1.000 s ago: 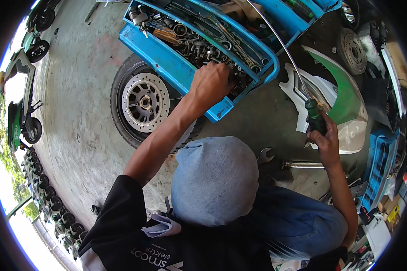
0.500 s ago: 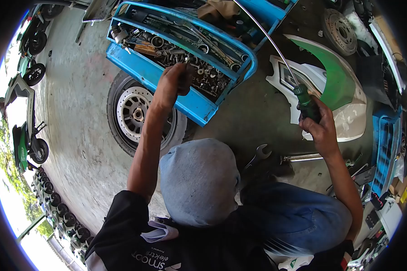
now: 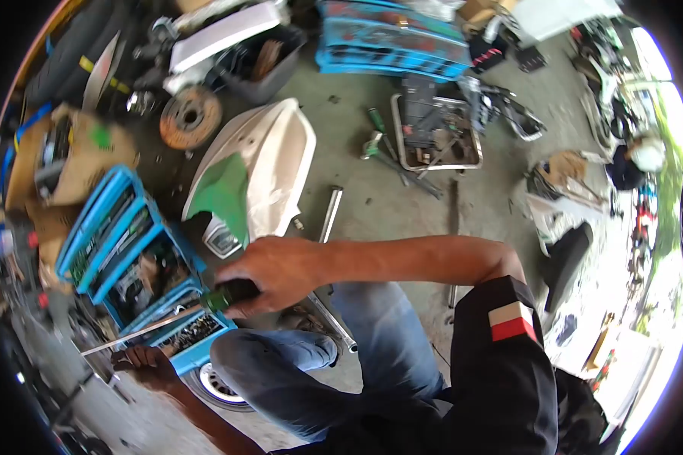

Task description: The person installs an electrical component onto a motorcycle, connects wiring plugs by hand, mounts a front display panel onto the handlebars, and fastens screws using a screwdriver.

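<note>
My right hand [image 3: 269, 274] is closed around the dark green handle of a long screwdriver [image 3: 220, 297]. Its metal shaft slants down to the left, across the blue cantilever toolbox [image 3: 211, 350]. My left hand [image 3: 148, 365] is blurred, its fingers curled, beside the toolbox's near end and below the shaft. Whatever those fingers may hold cannot be made out. Small metal parts [image 3: 197, 334] lie in the toolbox's lower tray, and the upper compartments stand open.
A white and green fairing [image 3: 277, 159] lies beyond the toolbox, near a brake disc [image 3: 191, 117]. A wheel [image 3: 218, 388] is partly behind my knee. Farther off are a metal tray of parts [image 3: 440, 163], a metal tube [image 3: 331, 214] and a blue rack [image 3: 395, 42].
The view has swung to the right. My left hand has left the toolbox tray of small parts and is now beside the toolbox. The screwdriver has tipped from upright to slanting left.
</note>
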Available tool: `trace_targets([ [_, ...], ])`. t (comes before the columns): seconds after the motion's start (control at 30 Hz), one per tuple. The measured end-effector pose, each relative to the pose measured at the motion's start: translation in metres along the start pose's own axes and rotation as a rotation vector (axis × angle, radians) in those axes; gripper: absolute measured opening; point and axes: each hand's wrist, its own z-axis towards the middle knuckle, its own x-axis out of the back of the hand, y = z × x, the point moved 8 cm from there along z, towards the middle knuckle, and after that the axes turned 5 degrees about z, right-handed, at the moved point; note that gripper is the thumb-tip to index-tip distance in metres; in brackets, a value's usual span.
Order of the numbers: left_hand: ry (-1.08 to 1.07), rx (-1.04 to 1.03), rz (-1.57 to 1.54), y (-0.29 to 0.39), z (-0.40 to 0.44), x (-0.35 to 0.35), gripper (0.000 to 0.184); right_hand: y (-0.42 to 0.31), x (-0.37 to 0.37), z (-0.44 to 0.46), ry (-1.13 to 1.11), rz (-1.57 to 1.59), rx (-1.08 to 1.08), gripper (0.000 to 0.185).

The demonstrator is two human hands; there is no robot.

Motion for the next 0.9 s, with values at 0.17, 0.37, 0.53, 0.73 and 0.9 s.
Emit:
trace_targets([
  [0.17, -0.069, 0.308, 0.203, -0.041, 0.064, -0.191, 0.020, -0.161, 0.061, -0.162, 0.342, 0.012, -0.180, 0.040],
  [0.37, -0.029, 0.794, 0.001, -0.142, 0.030, -0.516, 0.026, -0.399, 0.076, -0.365, 0.861, 0.163, -0.441, 0.050],
  [0.53, -0.663, 1.191, -0.279, -0.273, -0.052, -0.736, 0.024, -0.542, 0.047, -0.511, 1.327, 0.183, -0.547, 0.054],
  [0.73, -0.883, 1.744, -0.480, -0.345, -0.334, -0.971, 0.018, -0.652, -0.063, -0.605, 2.062, 0.278, -0.581, 0.053],
  [0.9, -0.870, 2.044, -0.203, -0.329, -0.553, -1.023, 0.014, -0.673, -0.144, -0.597, 2.663, 0.488, -0.299, 0.051],
])
